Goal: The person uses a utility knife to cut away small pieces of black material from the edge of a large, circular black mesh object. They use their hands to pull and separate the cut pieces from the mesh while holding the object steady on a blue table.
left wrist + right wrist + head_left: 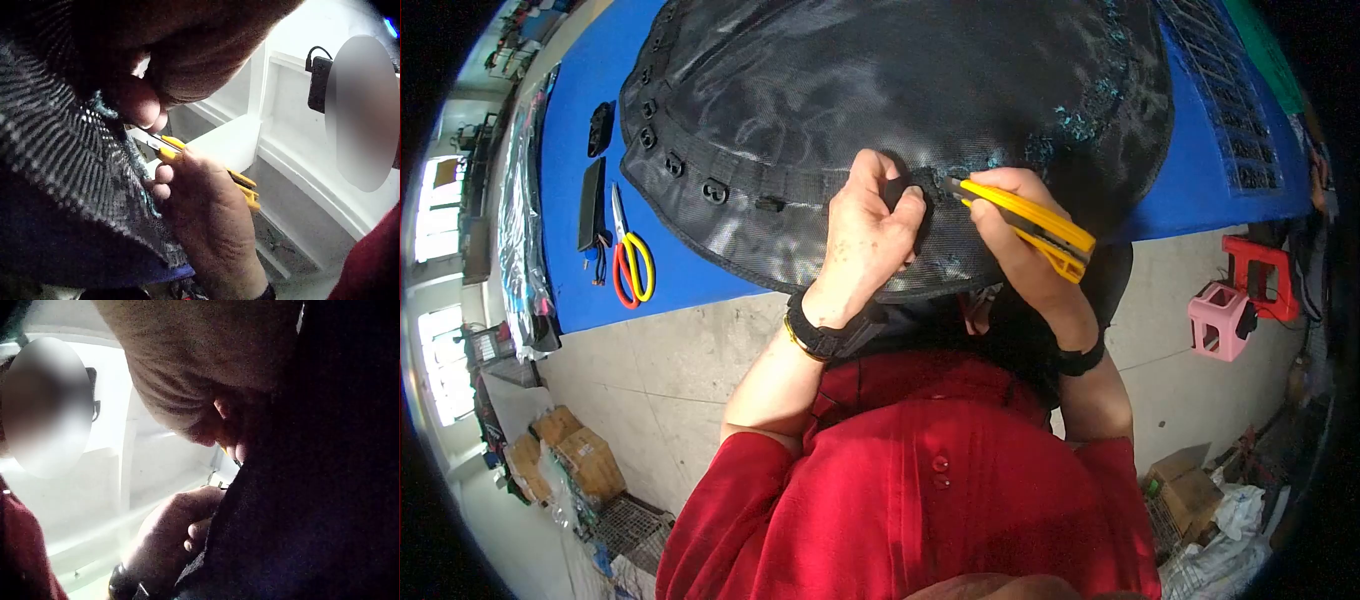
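A large sheet of black mesh fabric [840, 90] with a bound, curved edge and teal threads lies before me. My left hand [868, 232] pinches a fold of it close to the near edge, thumb and fingers bent over the cloth. In my right hand [1012, 250] is a yellow box cutter [1055, 228], its tip pointing left at the fabric beside the left thumb. The left wrist view shows the cutter's metal blade [154, 144] out, right by the left fingertips [142, 111]. Much of the right hand is dark in its own wrist view.
A blue table [730, 305] carries the fabric. Left of it lie red-and-yellow-handled scissors [632, 262], a black pouch-like item [591, 205] and a small black object [601, 128]. Plastic-wrapped black parts [1235, 115] lie at right. Red [1262, 275] and pink stools [1220, 318] stand on the floor.
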